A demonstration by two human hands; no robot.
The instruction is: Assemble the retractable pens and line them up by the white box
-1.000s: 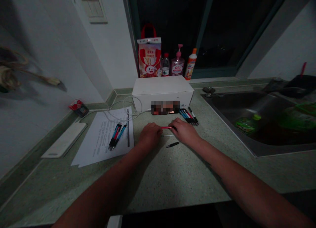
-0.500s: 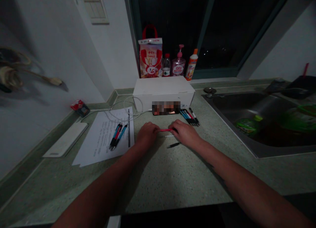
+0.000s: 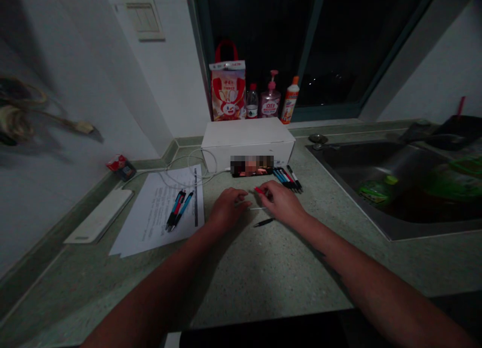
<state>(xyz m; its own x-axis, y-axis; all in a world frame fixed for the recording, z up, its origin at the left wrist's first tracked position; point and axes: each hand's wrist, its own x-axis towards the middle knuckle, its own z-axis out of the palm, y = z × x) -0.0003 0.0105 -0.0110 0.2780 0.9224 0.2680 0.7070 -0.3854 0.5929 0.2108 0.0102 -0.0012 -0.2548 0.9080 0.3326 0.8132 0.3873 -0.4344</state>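
Speckled matt stone-look countertop [image 3: 263, 272], glossy stainless steel sink [image 3: 361, 162], matt white cardboard box [image 3: 246, 134], smooth plastic pens [image 3: 176, 210]

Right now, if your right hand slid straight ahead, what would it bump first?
Probably the slim red plastic pen just ahead of the right hand; they may already touch, depth is unclear.

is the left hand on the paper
No, the left hand is over the green countertop, to the right of the paper sheets.

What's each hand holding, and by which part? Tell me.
The right hand appears to pinch a red pen barrel by its end, at the fingertips; the left hand holds nothing that can be seen.
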